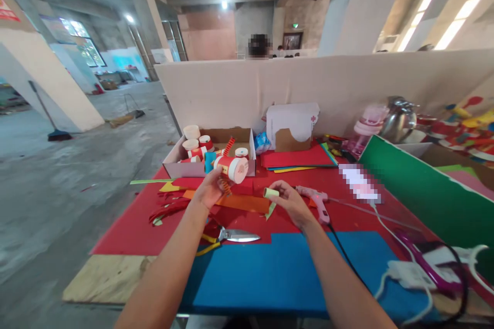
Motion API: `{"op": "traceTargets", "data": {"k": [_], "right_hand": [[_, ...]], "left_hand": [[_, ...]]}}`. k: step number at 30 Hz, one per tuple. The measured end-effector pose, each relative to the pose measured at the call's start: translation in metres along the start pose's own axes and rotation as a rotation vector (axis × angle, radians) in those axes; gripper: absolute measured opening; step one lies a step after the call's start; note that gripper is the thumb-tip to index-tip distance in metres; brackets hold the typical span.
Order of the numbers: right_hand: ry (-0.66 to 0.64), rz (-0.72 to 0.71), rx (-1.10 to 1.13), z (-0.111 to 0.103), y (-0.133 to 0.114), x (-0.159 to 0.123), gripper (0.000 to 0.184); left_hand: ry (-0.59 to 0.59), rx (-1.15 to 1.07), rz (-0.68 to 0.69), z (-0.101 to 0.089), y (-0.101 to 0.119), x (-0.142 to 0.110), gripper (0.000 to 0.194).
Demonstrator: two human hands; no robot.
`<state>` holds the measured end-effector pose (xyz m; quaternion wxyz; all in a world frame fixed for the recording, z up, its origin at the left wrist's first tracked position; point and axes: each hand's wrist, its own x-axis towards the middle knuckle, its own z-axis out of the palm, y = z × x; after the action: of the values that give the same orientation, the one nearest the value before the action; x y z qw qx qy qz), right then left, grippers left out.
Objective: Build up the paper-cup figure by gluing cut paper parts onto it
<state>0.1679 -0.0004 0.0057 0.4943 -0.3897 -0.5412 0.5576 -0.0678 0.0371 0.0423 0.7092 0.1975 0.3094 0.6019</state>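
My left hand [210, 190] is closed around a paper-cup craft figure [231, 167], red and white with a folded orange strip hanging from it, held up above the red paper. My right hand [291, 203] pinches a small rolled tube of pale green paper [271, 193] between thumb and fingers. Both hands hover over an orange paper strip [243, 202] lying on the red sheet [131, 229]. Scissors [235, 236] lie just below my left wrist.
A cardboard box [177, 164] holds several cup crafts. A pink glue gun [316, 198] lies right of my right hand, its cord running to a power strip [409, 272]. Coloured paper stacks [297, 158], a pink bottle [365, 131], a kettle [397, 121] and a green board [420, 185] stand behind.
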Motion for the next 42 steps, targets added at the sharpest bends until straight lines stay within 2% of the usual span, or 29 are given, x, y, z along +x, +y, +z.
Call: {"op": "traceTargets", "data": {"k": [2, 5, 8, 12, 14, 17, 19, 21, 23, 26, 29, 31, 34, 37, 40, 42], "right_hand": [[0.123, -0.026, -0.206, -0.001, 0.008, 0.009, 0.024], [0.201, -0.046, -0.460, 0.000, 0.018, 0.021, 0.020], [0.207, -0.096, -0.727, 0.005, 0.022, 0.028, 0.017], [0.123, -0.082, -1.066, 0.014, 0.020, 0.033, 0.015], [0.092, -0.113, -1.146, 0.020, 0.016, 0.032, 0.011], [0.108, -0.247, -1.156, 0.023, 0.004, 0.027, 0.013], [0.141, -0.321, -1.146, 0.015, -0.011, 0.021, 0.014], [0.207, -0.336, -1.187, -0.003, -0.030, 0.013, 0.013], [0.334, -0.221, -1.268, -0.028, -0.049, 0.000, 0.014], [0.494, 0.121, -1.439, -0.063, -0.067, -0.024, 0.023], [0.435, 0.419, -1.524, -0.080, -0.063, -0.041, 0.034], [0.347, 0.511, -1.511, -0.084, -0.051, -0.046, 0.036], [0.266, 0.529, -1.454, -0.088, -0.031, -0.044, 0.037], [0.265, 0.521, -1.448, -0.094, -0.019, -0.038, 0.033], [0.344, 0.470, -1.370, -0.097, -0.019, -0.037, 0.028], [0.457, 0.414, -1.160, -0.092, -0.025, -0.038, 0.028]], "left_hand": [[0.040, -0.073, -0.045, -0.010, 0.000, -0.002, 0.017], [0.009, -0.142, -0.042, -0.017, 0.000, -0.003, 0.022], [-0.051, -0.178, -0.019, -0.017, 0.000, -0.004, 0.026], [-0.057, -0.170, 0.005, -0.015, -0.001, -0.006, 0.027], [-0.048, -0.153, 0.014, -0.015, -0.001, -0.006, 0.027], [-0.060, -0.114, 0.020, -0.016, -0.002, -0.006, 0.027], [-0.083, -0.092, 0.009, -0.018, -0.002, -0.006, 0.026], [-0.101, -0.093, -0.002, -0.019, -0.001, -0.006, 0.025], [-0.102, -0.109, 0.000, -0.019, -0.001, -0.007, 0.023], [-0.096, -0.125, -0.006, -0.017, -0.001, -0.007, 0.021], [-0.103, -0.133, -0.030, -0.014, -0.003, -0.008, 0.021], [-0.094, -0.143, -0.034, -0.013, -0.004, -0.009, 0.020], [-0.069, -0.146, -0.033, -0.012, -0.005, -0.009, 0.017], [-0.057, -0.131, -0.025, -0.011, -0.004, -0.009, 0.014], [-0.055, -0.115, -0.038, -0.009, -0.003, -0.010, 0.014], [-0.060, -0.105, -0.038, -0.008, -0.003, -0.009, 0.015]]}}
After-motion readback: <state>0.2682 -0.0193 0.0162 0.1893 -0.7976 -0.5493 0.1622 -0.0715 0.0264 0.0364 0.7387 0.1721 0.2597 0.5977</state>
